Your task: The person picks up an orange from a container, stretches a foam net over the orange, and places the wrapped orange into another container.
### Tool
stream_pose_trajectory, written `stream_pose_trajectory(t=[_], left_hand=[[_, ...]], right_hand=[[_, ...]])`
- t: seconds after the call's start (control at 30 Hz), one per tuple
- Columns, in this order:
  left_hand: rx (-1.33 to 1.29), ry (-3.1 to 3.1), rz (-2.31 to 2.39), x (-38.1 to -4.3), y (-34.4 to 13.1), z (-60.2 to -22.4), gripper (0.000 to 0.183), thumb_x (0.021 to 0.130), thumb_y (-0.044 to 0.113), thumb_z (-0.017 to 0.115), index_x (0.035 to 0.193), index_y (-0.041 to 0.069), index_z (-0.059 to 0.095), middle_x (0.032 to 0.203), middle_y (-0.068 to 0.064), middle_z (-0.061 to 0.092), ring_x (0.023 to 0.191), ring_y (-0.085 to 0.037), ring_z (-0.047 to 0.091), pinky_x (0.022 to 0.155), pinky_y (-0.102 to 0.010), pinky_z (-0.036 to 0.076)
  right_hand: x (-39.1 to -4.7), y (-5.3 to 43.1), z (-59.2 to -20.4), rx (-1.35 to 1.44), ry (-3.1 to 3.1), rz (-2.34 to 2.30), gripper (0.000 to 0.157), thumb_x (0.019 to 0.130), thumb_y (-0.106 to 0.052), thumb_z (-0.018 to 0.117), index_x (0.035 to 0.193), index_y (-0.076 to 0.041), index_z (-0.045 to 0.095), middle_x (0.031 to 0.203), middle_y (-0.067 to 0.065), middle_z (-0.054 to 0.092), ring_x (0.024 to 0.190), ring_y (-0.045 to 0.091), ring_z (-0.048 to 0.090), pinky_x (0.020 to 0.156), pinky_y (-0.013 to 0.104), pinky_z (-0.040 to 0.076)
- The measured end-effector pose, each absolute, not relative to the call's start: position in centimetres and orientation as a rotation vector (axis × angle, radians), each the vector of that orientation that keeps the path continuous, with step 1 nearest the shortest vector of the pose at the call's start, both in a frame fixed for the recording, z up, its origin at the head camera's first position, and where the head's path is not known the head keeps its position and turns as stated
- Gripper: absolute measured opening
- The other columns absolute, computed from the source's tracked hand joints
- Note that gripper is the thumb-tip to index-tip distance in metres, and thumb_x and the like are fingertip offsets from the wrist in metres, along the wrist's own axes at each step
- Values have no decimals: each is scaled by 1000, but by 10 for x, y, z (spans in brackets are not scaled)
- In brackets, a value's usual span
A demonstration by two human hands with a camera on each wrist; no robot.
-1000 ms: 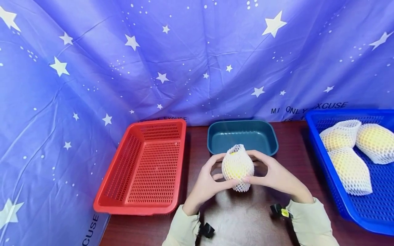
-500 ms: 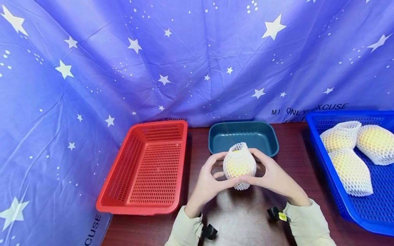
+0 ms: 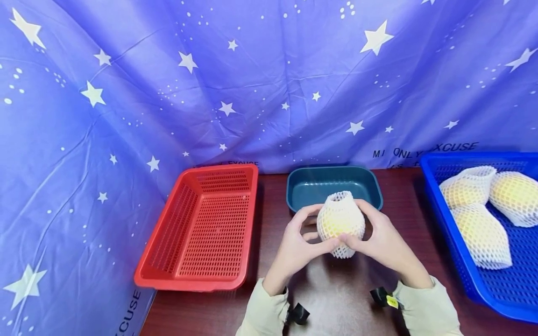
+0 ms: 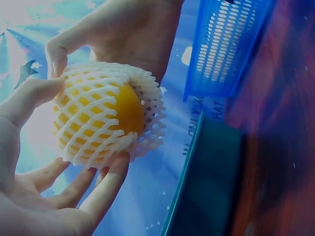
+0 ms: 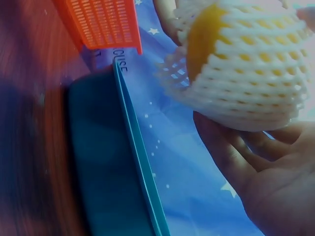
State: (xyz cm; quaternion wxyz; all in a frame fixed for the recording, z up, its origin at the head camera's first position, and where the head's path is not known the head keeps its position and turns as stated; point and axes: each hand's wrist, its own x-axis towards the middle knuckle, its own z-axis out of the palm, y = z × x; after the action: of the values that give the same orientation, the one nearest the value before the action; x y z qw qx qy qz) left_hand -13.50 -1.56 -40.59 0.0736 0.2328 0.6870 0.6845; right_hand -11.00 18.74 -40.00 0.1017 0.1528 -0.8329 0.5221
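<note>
A round yellow fruit (image 3: 339,224) in a white foam net sleeve is held up between both hands, in front of the teal tub. My left hand (image 3: 297,245) grips its left side, thumb at the near face and fingers curled behind. From the other side my right hand (image 3: 384,238) holds it the same way, the two thumbs meeting low on the net. In the left wrist view, bare yellow skin of the fruit (image 4: 129,110) shows through the sleeve's open end. The right wrist view has the netted fruit (image 5: 256,64) resting against the right fingers (image 5: 224,152).
A red perforated basket (image 3: 214,233) stands at left. Behind the hands is the teal tub (image 3: 328,179). At right, a blue basket (image 3: 454,261) holds several netted yellow fruits (image 3: 481,235). A blue star-patterned cloth (image 3: 260,84) hangs behind the dark red table (image 3: 269,205).
Both hands have shifted slightly to the right with the netted fruit between them. The sleeve's open end now faces up more. The whole scene has also drifted a little rightward in view.
</note>
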Motion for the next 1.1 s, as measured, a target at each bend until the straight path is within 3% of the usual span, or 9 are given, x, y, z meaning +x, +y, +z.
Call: stream_pose_trajectory(t=[0.2,0.6,0.83,1.1], left_hand=[[703,2002,2051,-133,6,-404,61,80,11,82,134,25,56,129,7,57,109,-10,61,85,-27,56],[670,1831,2050,-129,42,-403,58,83,9,78,134,24,55,125,14,58,108,-2,60,87,-23,54],[717,1838,1998,-123,62,-405,58,85,11,76,137,22,53,129,15,56,109,1,59,88,-20,53],[766,1834,1913,-118,79,-403,56,84,9,77,136,17,55,127,14,59,107,4,60,86,-18,53]], right_hand=[[-100,205,-396,371,-2462,1403,61,79,-6,80,134,-7,53,105,3,62,83,3,60,62,20,53],[-80,238,-382,152,-2564,1188,60,79,-18,83,130,-4,54,106,13,64,84,-4,52,63,13,46],[-68,255,-378,70,-2563,1186,58,80,-14,82,130,-2,54,99,-2,59,78,-5,55,59,14,47],[-49,275,-381,-60,-2631,1072,64,80,-20,82,132,2,52,111,21,61,81,-12,45,58,11,39]])
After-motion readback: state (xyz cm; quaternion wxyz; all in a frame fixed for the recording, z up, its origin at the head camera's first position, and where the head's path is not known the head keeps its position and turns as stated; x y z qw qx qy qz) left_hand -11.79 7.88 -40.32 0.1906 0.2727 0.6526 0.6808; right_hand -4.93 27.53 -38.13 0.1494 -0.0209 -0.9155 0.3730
